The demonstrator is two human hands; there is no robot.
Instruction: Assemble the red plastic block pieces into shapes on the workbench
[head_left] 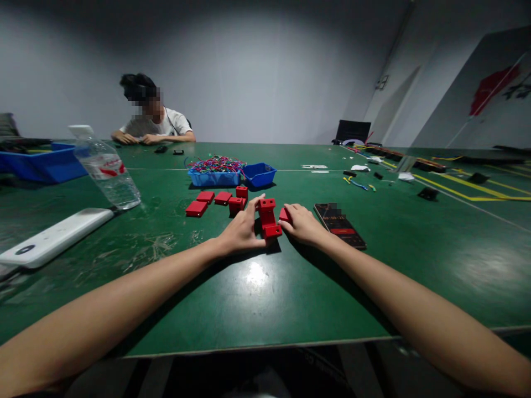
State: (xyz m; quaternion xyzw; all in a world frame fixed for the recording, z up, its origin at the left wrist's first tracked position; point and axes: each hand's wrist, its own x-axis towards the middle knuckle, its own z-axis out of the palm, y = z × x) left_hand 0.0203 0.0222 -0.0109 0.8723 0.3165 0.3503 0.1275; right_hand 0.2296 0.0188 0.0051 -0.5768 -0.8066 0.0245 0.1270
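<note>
My left hand point(241, 229) curls round the left side of a red U-shaped block point(267, 217) with holes in its ends, thumb at the near end and fingers at the far end. My right hand point(305, 224) is closed over a smaller red piece point(284, 216), partly hidden by the fingers, just right of the block. Beyond my left hand stand red holed blocks point(237, 205). Flat red pieces point(196, 208) lie farther left.
A blue bin point(214, 178) full of coloured wires stands beside another blue bin point(265, 176). A phone point(340, 225) lies right of my right hand. Leftward are a leaning water bottle point(108, 171) and a white device point(58, 237). A person point(153, 121) sits across the green table point(257, 309).
</note>
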